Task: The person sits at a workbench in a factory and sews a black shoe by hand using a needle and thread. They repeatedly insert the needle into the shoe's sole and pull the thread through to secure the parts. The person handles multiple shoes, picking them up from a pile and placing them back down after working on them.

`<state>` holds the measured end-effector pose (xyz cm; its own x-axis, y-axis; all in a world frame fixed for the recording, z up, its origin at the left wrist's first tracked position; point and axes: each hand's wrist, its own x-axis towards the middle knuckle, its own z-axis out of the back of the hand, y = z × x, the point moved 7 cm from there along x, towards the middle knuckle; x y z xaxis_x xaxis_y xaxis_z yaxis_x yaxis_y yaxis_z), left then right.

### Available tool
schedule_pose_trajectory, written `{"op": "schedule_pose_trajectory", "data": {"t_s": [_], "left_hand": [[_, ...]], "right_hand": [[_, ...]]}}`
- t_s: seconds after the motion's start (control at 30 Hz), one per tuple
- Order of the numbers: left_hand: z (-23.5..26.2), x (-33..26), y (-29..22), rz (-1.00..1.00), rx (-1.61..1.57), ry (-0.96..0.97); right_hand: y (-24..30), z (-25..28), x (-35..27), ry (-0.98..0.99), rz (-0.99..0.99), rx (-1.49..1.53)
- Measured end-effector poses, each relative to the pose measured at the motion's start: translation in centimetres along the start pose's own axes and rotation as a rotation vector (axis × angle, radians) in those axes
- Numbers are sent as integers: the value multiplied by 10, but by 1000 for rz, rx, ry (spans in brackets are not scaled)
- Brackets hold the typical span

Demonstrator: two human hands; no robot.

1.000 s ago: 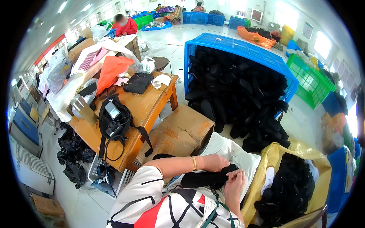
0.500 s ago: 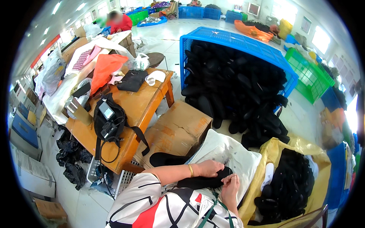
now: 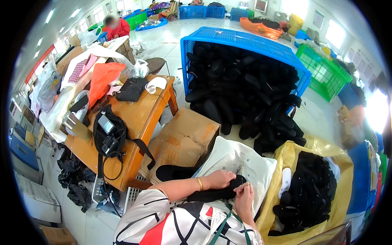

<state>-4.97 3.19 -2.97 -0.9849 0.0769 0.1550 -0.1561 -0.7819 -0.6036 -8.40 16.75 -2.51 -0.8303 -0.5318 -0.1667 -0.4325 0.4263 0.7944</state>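
Note:
A black cloth shoe (image 3: pixel 208 195) lies across my lap, against a white cloth sack or cushion (image 3: pixel 258 164). My left hand (image 3: pixel 219 179), with a gold bracelet at the wrist, is closed on the shoe's upper edge. Beside it, at the shoe's right end, my right hand (image 3: pixel 244 197) has thumb and fingers pinched together. Whatever is in that pinch is too small to make out. Another black shoe (image 3: pixel 174 172) rests to the left, in front of a cardboard box (image 3: pixel 179 136).
A tipped blue crate (image 3: pixel 245 36) spills black shoes (image 3: pixel 241 85) ahead. At the right stands a yellow sack (image 3: pixel 345 173) of similar black pieces. The wooden table (image 3: pixel 143 108) at the left bears a black bag (image 3: pixel 107 141) and a flask (image 3: pixel 77 126). A person in red (image 3: pixel 118 28) sits beyond.
The whole view has shifted slightly, with the surroundings moving left and up. Both hands stay at the same shoe, the right one still pinched near its end.

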Motion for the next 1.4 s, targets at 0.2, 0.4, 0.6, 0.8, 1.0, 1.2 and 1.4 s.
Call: {"op": "schedule_pose_trajectory", "data": {"t_s": [0.2, 0.4, 0.6, 0.8, 1.0, 1.2, 1.4], "left_hand": [[12, 15, 0, -23, -28, -123], [-15, 5, 3, -38, 16, -75], [2, 9, -9, -132, 11, -125], [-1, 4, -10, -125, 24, -65], [-1, -2, -13, -123, 116, -35], [-11, 5, -14, -174, 190, -12], [-13, 7, -7, -74, 69, -4]], "right_hand": [[17, -15, 4, 38, 121, -155], [-8, 12, 0, -28, 24, -129], [3, -1, 0, 7, 28, -9], [3, -3, -5, -1, 2, 31], [10, -9, -10, -38, 18, 30], [26, -9, -19, -25, 329, -542], [24, -14, -23, -30, 14, -413]]}}
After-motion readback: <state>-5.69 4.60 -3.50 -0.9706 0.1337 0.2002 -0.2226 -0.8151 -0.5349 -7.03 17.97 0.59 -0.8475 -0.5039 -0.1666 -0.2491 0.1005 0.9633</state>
